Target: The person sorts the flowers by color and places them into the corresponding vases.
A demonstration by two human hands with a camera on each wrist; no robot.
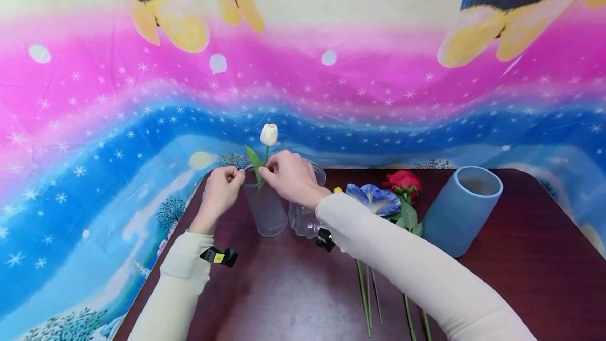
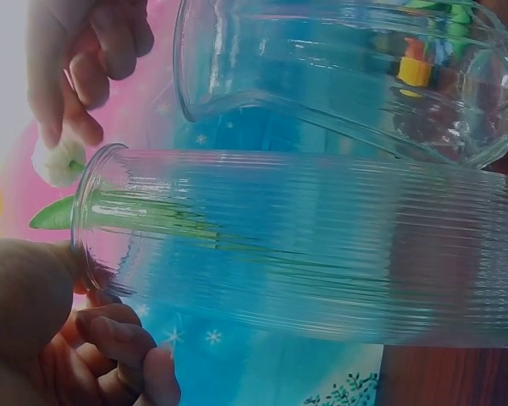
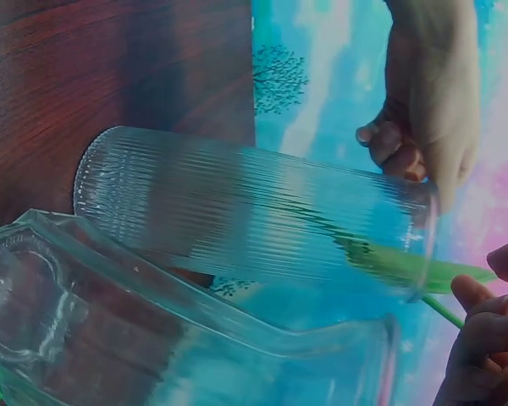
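Observation:
A ribbed clear glass vase [image 1: 270, 213] stands on the table, a white tulip [image 1: 269, 134] upright in it. Its long green leaf [image 2: 55, 213] pokes out over the rim, and the thin stem shows through the ribbed wall. On the vase's left side my left hand [image 1: 221, 188] pinches the rim, fingers curled. From the right, my right hand [image 1: 291, 178] reaches over the mouth and holds the tulip by its stem below the bloom, thumb and index finger close to the leaf; its fingers partly hide the stem.
Close beside the ribbed vase is a second clear glass vase [image 1: 303, 220] with a wavy shape. A blue flower [image 1: 376, 201], a red rose [image 1: 404, 180] and a yellow flower [image 1: 337, 190] lie right of it, partly behind my right sleeve. A tall blue vase [image 1: 459, 214] stands further right.

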